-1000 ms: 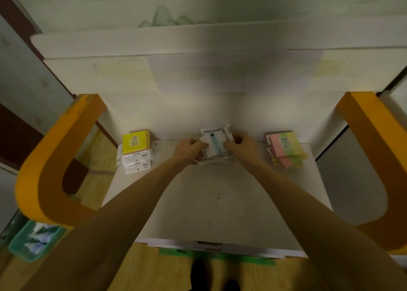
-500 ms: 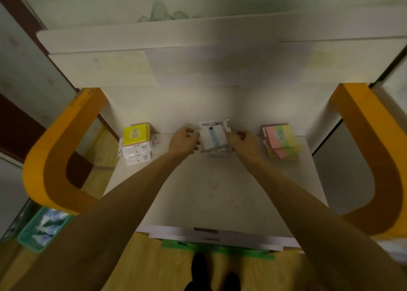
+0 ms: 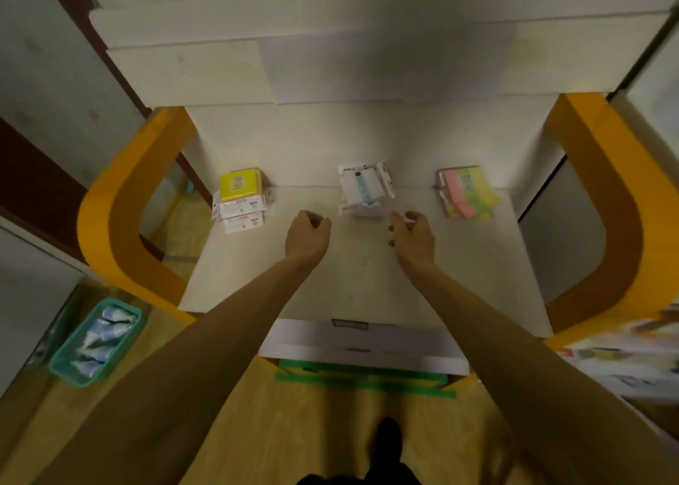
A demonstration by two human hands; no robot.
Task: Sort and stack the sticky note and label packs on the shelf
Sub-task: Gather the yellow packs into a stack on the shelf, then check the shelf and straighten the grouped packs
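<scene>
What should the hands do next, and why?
Probably square up the tilted middle stack of white packs with blue stripes. Both the left hand and right hand hold nothing just in front of it, and it looks skewed compared with the side piles.

White shelf board [image 3: 352,293] in dim warm light, white back panel [image 3: 349,143] rising beyond the fingers, deeper white ledge [image 3: 367,18] overhanging above that. Curved orange side frame [image 3: 121,205] off to the left of the fingers, matching orange frame [image 3: 606,198] to the right. Yellowish wood-look floor [image 3: 330,429] below the shelf's front edge, nearer the camera than the fingers, with a green tape strip [image 3: 367,381] across it. Teal basket [image 3: 97,341] of pale tubes on the floor, far left and nearer. Grey-white wall with dark brown trim [image 3: 36,176] further left. Blurred papers [image 3: 624,359] at the right edge.
</scene>
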